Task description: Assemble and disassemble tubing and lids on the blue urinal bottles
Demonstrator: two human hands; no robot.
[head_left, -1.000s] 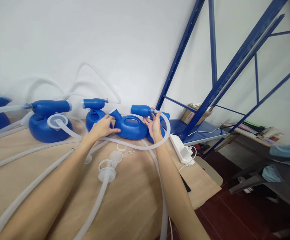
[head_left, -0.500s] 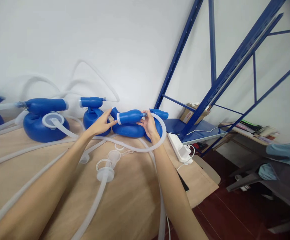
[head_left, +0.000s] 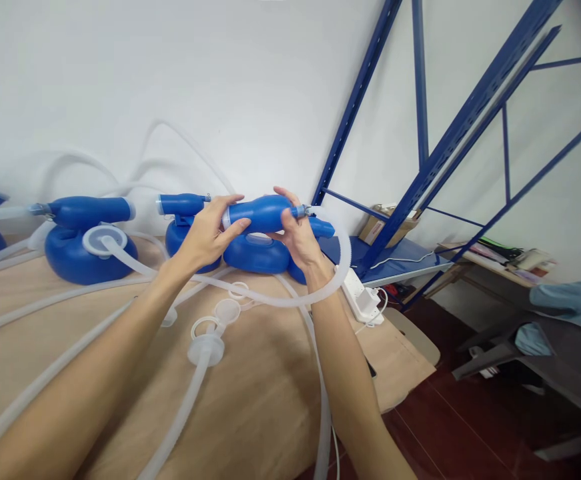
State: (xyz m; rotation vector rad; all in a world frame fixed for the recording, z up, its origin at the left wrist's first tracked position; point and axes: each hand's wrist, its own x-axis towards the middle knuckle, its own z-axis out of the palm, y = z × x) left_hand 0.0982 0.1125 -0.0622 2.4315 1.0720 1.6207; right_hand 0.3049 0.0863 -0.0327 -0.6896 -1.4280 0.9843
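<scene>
Both hands gripped the blue bulb pump (head_left: 260, 213) above the worktop (head_left: 250, 400), left hand (head_left: 209, 233) closed on its wide end, right hand (head_left: 297, 237) at the tube (head_left: 343, 267) end, probably fitting it; alignment needed.

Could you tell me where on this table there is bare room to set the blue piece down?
The tan table is bare between the capped hose and the hose by the right forearm. It is crowded along the wall, where blue containers sit among tubing under the left hand and right hand gripping the blue nozzle.
</scene>
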